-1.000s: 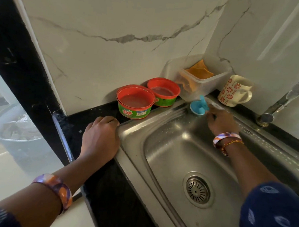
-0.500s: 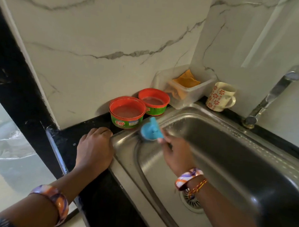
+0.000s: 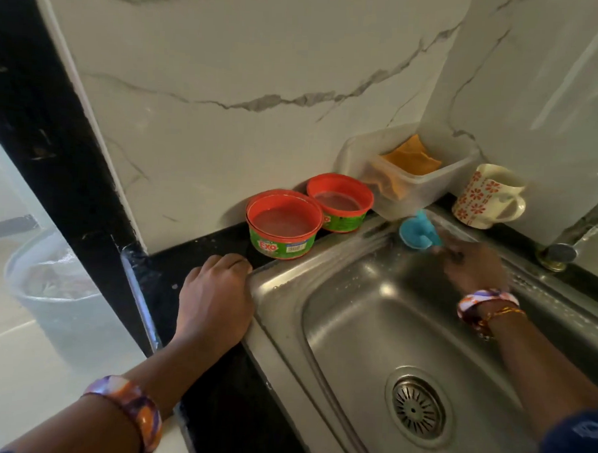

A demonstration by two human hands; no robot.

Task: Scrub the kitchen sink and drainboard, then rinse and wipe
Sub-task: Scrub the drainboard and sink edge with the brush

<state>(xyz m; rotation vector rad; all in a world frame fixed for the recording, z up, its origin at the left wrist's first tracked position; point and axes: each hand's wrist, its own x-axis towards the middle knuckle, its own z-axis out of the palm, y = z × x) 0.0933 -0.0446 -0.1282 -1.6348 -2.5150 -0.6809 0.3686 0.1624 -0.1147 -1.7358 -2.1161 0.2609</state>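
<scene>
I am scrubbing the steel sink (image 3: 372, 318) rim at the upper right with the blue scrubber (image 3: 416, 232) gripped in my right hand (image 3: 472, 264), left hand (image 3: 215, 301) resting curled and empty on the counter (image 3: 221, 411); next, I judge, firm strokes along the rim.

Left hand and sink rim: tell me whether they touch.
Touching. The head view shows the left hand on the black counter, its thumb side pressed against the sink rim.

Right hand (image 3: 472, 264) and blue scrubber (image 3: 417, 233) blurred; tap (image 3: 578, 226) cut off.
</scene>
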